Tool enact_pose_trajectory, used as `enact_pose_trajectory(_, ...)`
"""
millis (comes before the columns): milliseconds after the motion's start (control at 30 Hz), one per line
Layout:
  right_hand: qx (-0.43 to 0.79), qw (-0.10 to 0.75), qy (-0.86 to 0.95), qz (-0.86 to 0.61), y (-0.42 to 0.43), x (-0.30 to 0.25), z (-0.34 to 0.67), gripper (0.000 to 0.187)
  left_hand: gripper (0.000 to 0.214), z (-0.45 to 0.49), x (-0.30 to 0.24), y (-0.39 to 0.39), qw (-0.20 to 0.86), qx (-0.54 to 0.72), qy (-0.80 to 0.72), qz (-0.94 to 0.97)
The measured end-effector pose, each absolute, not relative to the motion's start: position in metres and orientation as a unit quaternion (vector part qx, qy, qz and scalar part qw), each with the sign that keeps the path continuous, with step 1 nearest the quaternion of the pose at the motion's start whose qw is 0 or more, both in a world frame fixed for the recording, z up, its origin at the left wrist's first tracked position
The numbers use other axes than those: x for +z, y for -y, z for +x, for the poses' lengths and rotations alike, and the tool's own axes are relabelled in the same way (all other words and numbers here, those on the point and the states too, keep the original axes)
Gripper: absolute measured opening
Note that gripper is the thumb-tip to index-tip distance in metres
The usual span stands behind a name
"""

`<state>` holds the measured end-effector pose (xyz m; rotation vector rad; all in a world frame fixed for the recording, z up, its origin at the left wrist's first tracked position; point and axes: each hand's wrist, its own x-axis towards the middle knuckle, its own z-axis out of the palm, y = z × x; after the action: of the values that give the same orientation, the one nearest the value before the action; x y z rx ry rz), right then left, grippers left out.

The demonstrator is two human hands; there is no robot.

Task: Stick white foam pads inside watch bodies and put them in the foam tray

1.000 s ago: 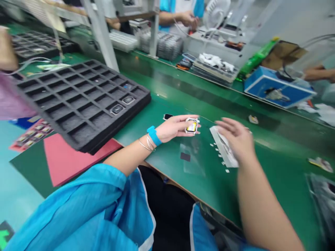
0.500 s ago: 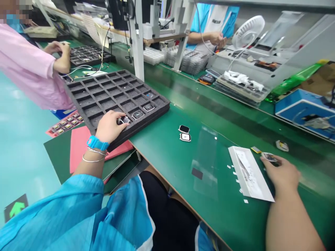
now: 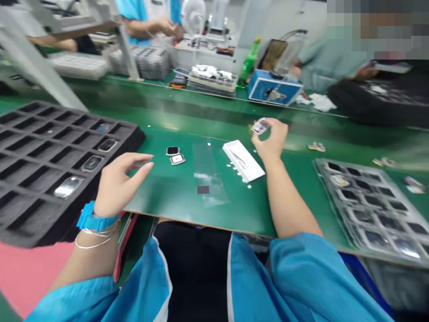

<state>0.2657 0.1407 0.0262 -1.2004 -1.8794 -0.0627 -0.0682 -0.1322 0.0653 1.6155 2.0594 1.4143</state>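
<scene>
Green bench [image 3: 167, 197], right hand [image 3: 271, 142] pinching small module [image 3: 260, 126].

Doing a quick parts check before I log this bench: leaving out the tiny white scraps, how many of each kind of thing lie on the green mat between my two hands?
Black rounded-square piece: 1
Silver-rimmed rounded-square piece: 1
Clear film sheet: 1
Dark square patch: 1
White card: 1
Total: 5
</scene>
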Motion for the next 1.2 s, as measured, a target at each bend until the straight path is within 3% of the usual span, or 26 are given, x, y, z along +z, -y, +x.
enact_pose_trajectory(133, 0.05, 0.49, 0.799, -0.346, -0.074, 0.046, 0.226, 0.043, 0.043, -0.03, 0.069, 0.061, 0.332, 0.517, -0.543, 0.572)
enact_pose_trajectory(233, 0.145, 0.526, 0.805, -0.233, -0.033, 0.042, 0.197, 0.044, 0.06, -0.011, 0.055, 0.015, 0.556, 0.472, -0.404, 0.552)
enact_pose_trajectory(333, 0.224, 0.522, 0.796, -0.209, -0.014, 0.026, 0.184, 0.039, 0.064, -0.002, 0.032, -0.004, 0.651, 0.463, -0.337, 0.498)
enact_pose_trajectory(567, 0.292, 0.473, 0.798, -0.232, -0.015, 0.011, 0.188, 0.031, 0.062, -0.004, 0.016, 0.004, 0.702, 0.429, -0.342, 0.454)
enact_pose_trajectory(700, 0.271, 0.46, 0.814, -0.228, -0.012, 0.017, 0.192, 0.027, 0.062, -0.003, 0.018, 0.001, 0.719, 0.429, -0.336, 0.431)
enact_pose_trajectory(933, 0.206, 0.48, 0.791, -0.319, -0.011, 0.013, 0.189, 0.005, 0.067, 0.009, 0.01, 0.0, 0.622, 0.538, -0.376, 0.427)
enact_pose_trajectory(1200, 0.142, 0.466, 0.803, -0.343, -0.008, 0.005, 0.182, 0.01, 0.069, 0.02, 0.012, 0.005, 0.534, 0.602, -0.366, 0.468)
